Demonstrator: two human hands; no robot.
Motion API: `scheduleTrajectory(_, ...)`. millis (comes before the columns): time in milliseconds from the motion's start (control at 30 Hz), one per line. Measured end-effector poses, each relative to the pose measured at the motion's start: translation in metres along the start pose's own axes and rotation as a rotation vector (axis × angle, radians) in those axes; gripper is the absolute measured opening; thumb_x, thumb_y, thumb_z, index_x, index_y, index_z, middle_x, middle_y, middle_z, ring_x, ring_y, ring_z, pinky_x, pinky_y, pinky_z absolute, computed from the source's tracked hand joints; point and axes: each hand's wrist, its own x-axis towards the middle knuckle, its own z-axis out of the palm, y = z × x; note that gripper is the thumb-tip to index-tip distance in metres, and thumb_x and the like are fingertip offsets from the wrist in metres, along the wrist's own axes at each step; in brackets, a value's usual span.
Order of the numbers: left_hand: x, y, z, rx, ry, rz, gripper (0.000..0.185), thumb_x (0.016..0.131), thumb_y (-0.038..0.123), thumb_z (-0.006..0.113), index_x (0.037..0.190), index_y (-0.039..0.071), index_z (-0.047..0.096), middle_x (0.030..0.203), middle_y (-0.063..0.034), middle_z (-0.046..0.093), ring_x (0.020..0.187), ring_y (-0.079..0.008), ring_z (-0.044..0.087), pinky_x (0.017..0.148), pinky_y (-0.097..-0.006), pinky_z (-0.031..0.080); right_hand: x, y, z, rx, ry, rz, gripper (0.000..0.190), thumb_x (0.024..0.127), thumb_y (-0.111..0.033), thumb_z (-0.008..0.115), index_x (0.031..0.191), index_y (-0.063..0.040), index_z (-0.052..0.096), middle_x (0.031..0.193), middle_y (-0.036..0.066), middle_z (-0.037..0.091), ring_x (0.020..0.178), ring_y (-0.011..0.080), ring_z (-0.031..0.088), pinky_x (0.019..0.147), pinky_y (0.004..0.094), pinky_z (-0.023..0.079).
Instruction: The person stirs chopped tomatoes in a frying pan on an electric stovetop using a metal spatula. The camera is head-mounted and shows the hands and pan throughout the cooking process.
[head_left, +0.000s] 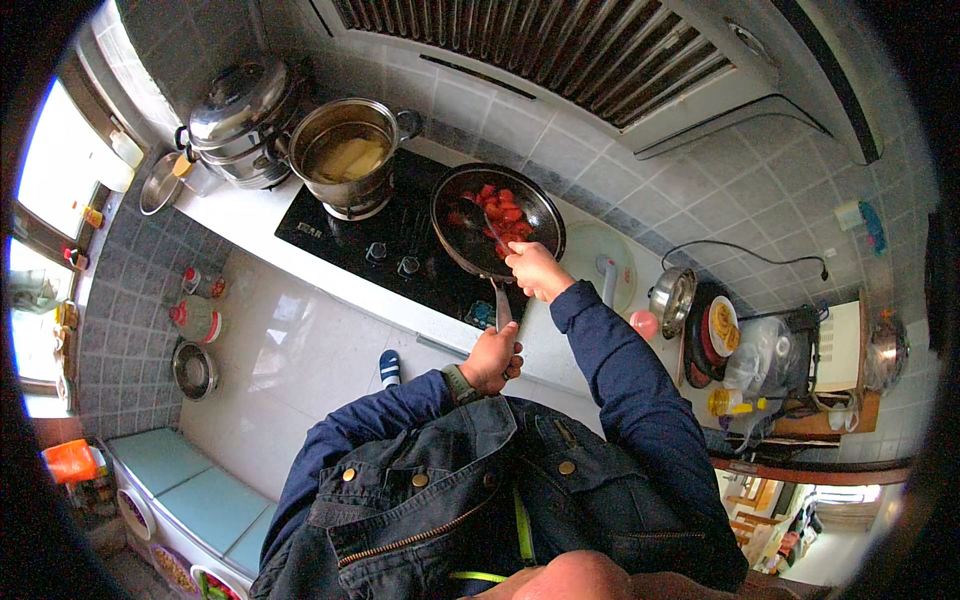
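Observation:
A dark wok (551, 206) with red chunks of food (504, 214), perhaps tomato, sits over the right side of a black glass gas hob (360, 262). My left hand (491, 358) grips the wok's handle (503, 306) near its end. Closed around the handle of a metal spatula or ladle (495, 230) is my right hand (536, 270), just over the wok's near right rim; the tool's head lies among the food, and its exact shape is unclear. On the left burner stands an open steel pot (341, 187) holding liquid and pale yellowish pieces.
A lidded steel steamer (240, 124) stands left of the pot. Right of the wok are a round glass lid (581, 251), a steel bowl (673, 296) and a plate of yellow food (724, 326). A range hood (675, 112) hangs above. Bottles (196, 319) stand on the floor.

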Motion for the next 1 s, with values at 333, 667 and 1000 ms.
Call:
scheduleTrajectory(333,0.000,-0.001,-0.001,-0.012,0.002,-0.009,0.021,0.098,0.034,0.048,0.092,0.017,0.037,0.076,-0.0013,0.041,0.052,-0.0102,0.036,0.042,-0.0248,0.027,0.011,-0.001,-0.015,-0.606,0.362,-0.408,0.040,0.086,-0.018,0.053,0.123,-0.002,0.058,0.111,0.024,0.063,0.103,0.0382,0.061,0.089,0.0417,0.048)
scheduleTrajectory(667,-0.003,0.002,-0.002,0.003,-0.010,-0.022,0.022,0.098,0.035,0.047,0.092,0.017,0.036,0.077,-0.0013,0.042,0.052,-0.0101,0.035,0.042,-0.0247,0.028,0.010,0.019,0.003,-0.740,0.326,-0.554,0.037,0.084,-0.013,0.053,0.117,0.003,0.059,0.091,0.028,0.064,0.087,0.0429,0.062,0.079,0.0481,0.050)
scheduleTrajectory(1000,0.001,0.000,-0.003,0.012,0.009,-0.007,0.022,0.097,0.032,0.048,0.099,0.012,0.038,0.075,-0.0020,0.042,0.053,-0.0119,0.038,0.043,-0.0278,0.030,-0.001,0.018,0.027,-0.875,0.261,-0.363,0.034,0.086,-0.015,0.049,0.115,0.002,0.054,0.093,0.029,0.063,0.087,0.0452,0.063,0.078,0.0524,0.050)
